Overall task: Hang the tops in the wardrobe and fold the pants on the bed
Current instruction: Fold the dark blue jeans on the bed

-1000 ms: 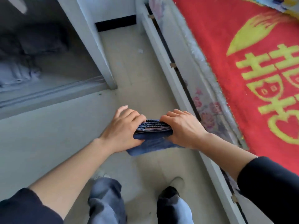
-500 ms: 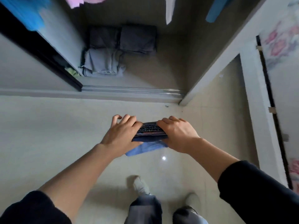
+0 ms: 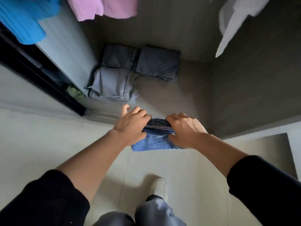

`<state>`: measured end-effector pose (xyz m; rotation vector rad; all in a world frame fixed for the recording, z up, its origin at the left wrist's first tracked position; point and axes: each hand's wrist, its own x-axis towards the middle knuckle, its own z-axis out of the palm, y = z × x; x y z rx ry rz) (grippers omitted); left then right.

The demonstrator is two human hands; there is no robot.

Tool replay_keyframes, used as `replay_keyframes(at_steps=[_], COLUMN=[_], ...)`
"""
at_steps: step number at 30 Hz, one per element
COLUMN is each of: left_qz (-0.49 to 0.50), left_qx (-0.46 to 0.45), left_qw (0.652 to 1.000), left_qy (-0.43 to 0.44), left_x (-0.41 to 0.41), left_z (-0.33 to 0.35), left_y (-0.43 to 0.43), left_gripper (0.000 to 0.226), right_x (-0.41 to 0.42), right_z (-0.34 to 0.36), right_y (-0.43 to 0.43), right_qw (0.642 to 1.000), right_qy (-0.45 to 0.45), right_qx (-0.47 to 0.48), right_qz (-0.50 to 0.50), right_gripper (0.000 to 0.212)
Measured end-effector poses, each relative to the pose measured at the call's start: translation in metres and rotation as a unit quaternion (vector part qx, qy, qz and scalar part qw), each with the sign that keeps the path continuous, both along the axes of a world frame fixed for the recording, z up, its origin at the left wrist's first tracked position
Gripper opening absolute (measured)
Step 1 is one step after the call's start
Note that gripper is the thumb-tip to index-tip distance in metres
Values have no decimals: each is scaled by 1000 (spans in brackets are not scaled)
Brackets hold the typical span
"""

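I carry a folded pair of blue pants (image 3: 154, 141) in both hands, held above the floor just in front of the open wardrobe (image 3: 179, 88). My left hand (image 3: 132, 126) grips its left end and my right hand (image 3: 185, 129) grips its right end, thumbs underneath. On the wardrobe floor lie three folded pants: a light grey pair (image 3: 112, 84) at the front left, a dark grey pair (image 3: 118, 57) behind it and another dark pair (image 3: 157, 63) to the right. Above hang a blue top (image 3: 22, 18), a pink top (image 3: 102, 7) and a white top (image 3: 236, 20).
The wardrobe's sliding-door track (image 3: 101, 114) runs along the floor right below my hands. A dark door edge (image 3: 40, 75) stands at the left, with something green (image 3: 74, 92) behind it. My feet and grey trouser legs (image 3: 156, 207) are on the pale tiled floor.
I have turned from the bed to the wardrobe and stepped closer. The folded pants, still in both hands, now hang at the wardrobe's threshold.
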<state>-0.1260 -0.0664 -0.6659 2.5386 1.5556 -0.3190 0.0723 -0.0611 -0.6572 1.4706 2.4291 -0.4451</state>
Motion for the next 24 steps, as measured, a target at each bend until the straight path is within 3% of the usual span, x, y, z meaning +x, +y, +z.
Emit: replay_keyframes(at_steps=[7, 14, 19, 24], left_qz=[-25, -41, -55, -25], left_qx=[165, 353, 240, 243], left_qw=[985, 934, 967, 969], left_qy=[35, 36, 67, 26], left_x=[5, 4, 7, 6], left_z=[-80, -179, -277, -298], left_y=[108, 174, 154, 158], left_gripper=[33, 33, 33, 37], right_x=[-3, 4, -1, 0], right_z=[-72, -173, -274, -294], right_y=[119, 173, 146, 143], right_qw=[993, 959, 985, 979], right_qy=[-29, 40, -21, 7], right_qx=[110, 277, 166, 202], right_qz=[41, 41, 51, 40], right_gripper=[47, 49, 44, 46])
